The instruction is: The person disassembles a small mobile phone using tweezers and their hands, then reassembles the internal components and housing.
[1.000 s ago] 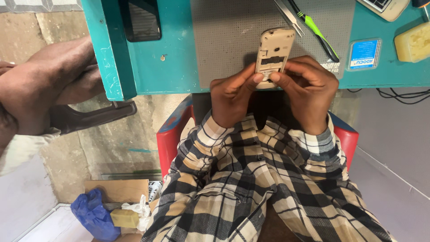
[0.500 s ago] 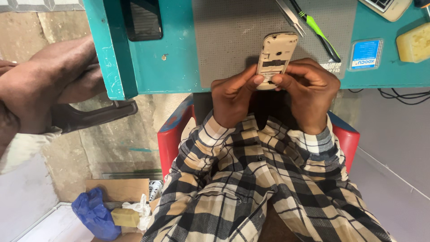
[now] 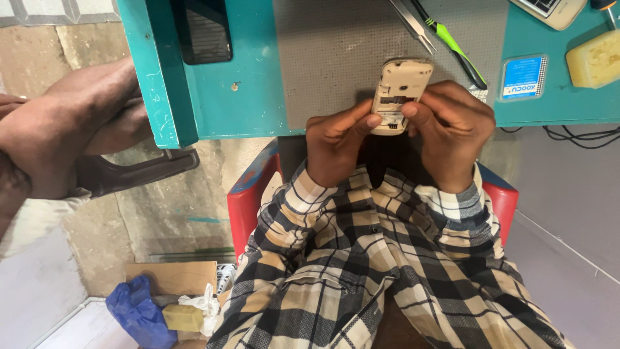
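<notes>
opened beige phone [image 3: 399,94], between left hand [image 3: 336,139], right hand [image 3: 452,132]

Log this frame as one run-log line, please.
left hand: grips beige phone body, back open | right hand: grips same phone | over grey mat | tweezers, green tool lie on mat

Bare hands, long checked sleeves [image 3: 336,213] in cream, black, tan, buttoned cuffs

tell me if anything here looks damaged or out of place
The beige phone, pinched between the left hand and right hand, has no back cover: its inner compartment and contacts lie bare. Nothing else stands out.
</notes>
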